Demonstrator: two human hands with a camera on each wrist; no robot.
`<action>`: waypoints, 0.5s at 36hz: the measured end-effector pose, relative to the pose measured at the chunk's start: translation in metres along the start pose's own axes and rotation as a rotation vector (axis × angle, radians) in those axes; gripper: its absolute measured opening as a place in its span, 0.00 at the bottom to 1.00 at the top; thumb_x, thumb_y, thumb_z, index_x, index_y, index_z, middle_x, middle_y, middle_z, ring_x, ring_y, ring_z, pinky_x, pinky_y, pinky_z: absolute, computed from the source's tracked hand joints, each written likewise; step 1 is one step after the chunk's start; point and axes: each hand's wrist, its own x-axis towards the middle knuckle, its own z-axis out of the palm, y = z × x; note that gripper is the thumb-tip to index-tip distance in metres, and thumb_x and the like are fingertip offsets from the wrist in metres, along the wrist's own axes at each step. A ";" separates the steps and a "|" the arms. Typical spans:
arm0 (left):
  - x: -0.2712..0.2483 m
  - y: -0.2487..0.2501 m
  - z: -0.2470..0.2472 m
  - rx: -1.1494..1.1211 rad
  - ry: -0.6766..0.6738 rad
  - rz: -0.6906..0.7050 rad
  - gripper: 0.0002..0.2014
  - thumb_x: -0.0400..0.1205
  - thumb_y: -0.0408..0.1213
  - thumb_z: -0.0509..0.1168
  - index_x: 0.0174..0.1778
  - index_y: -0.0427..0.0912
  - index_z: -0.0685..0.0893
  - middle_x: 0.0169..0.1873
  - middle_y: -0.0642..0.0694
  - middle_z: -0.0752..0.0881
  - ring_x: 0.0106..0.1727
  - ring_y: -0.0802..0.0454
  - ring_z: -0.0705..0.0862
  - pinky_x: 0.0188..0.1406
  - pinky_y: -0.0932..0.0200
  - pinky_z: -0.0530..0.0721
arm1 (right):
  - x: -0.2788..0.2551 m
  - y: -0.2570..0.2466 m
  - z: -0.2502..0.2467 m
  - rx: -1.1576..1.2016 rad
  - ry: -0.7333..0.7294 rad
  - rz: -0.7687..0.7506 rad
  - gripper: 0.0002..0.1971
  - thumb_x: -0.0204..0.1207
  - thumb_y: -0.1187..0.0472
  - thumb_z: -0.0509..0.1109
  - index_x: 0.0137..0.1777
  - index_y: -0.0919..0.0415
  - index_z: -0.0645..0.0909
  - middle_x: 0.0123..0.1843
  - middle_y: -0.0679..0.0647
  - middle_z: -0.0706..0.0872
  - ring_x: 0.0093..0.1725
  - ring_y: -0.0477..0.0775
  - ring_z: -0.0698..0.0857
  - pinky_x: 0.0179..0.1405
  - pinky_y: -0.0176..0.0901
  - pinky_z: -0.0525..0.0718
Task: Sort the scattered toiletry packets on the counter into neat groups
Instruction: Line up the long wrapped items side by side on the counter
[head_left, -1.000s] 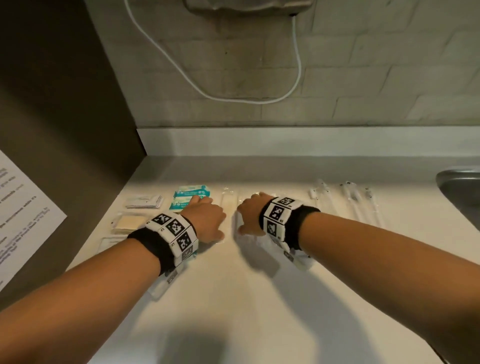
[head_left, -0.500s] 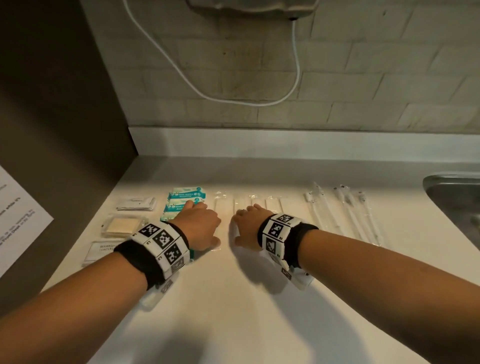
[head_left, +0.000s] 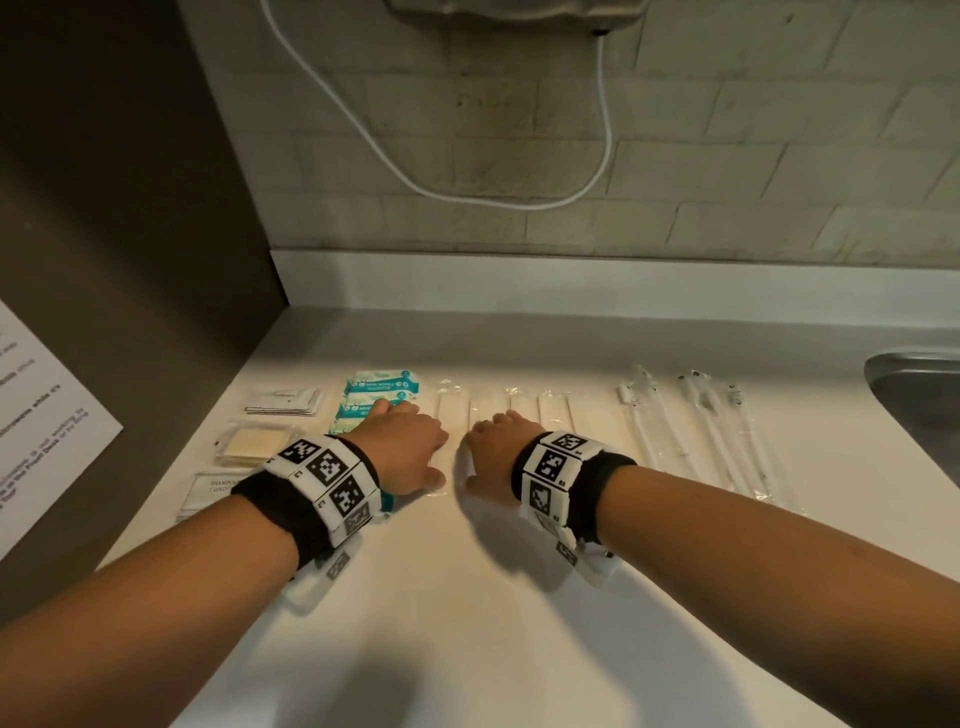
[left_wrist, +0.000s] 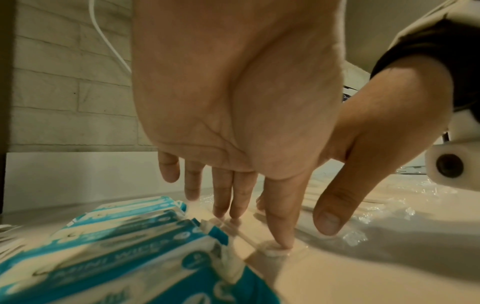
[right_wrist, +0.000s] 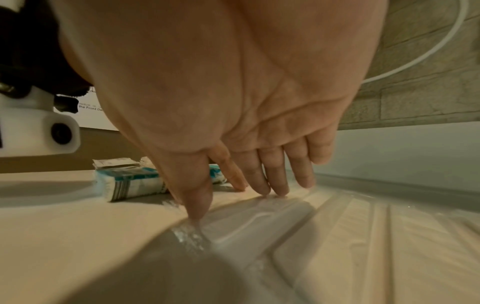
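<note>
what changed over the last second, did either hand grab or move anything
Little changed. Both the left hand and right hand keep straight fingertips pressed on the clear flat packets, nudging them; nothing was picked up or let go. The teal wipe packs, toothbrush sleeves and left-side sachets stayed put.

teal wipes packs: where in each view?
Head: wipes packs left of centre, partly under left hand.
Left wrist: bottom left, beside the fingers.
Right wrist: left of centre, behind the thumb.
Shared landmark: white cable on the tile wall.

Glossy clear plastic packets (head_left: 553, 410)
</note>
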 end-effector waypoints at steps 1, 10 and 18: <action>0.000 0.000 -0.001 -0.004 -0.005 -0.005 0.20 0.79 0.57 0.63 0.63 0.51 0.79 0.62 0.46 0.80 0.69 0.42 0.71 0.73 0.41 0.64 | 0.000 0.002 0.000 0.003 -0.001 -0.001 0.23 0.81 0.47 0.58 0.70 0.59 0.76 0.68 0.56 0.81 0.70 0.58 0.75 0.76 0.52 0.65; 0.009 0.013 -0.018 -0.043 0.072 0.023 0.21 0.80 0.58 0.61 0.63 0.51 0.78 0.66 0.49 0.80 0.75 0.43 0.69 0.72 0.40 0.60 | -0.017 0.051 -0.014 0.025 0.032 0.066 0.24 0.80 0.46 0.62 0.70 0.59 0.77 0.69 0.56 0.81 0.69 0.59 0.77 0.71 0.51 0.71; 0.017 0.063 -0.015 -0.075 0.052 0.113 0.29 0.83 0.57 0.58 0.78 0.49 0.69 0.80 0.50 0.69 0.85 0.42 0.55 0.81 0.41 0.52 | -0.031 0.083 -0.001 0.019 -0.077 0.098 0.26 0.75 0.41 0.67 0.69 0.53 0.78 0.63 0.52 0.85 0.65 0.57 0.81 0.69 0.49 0.73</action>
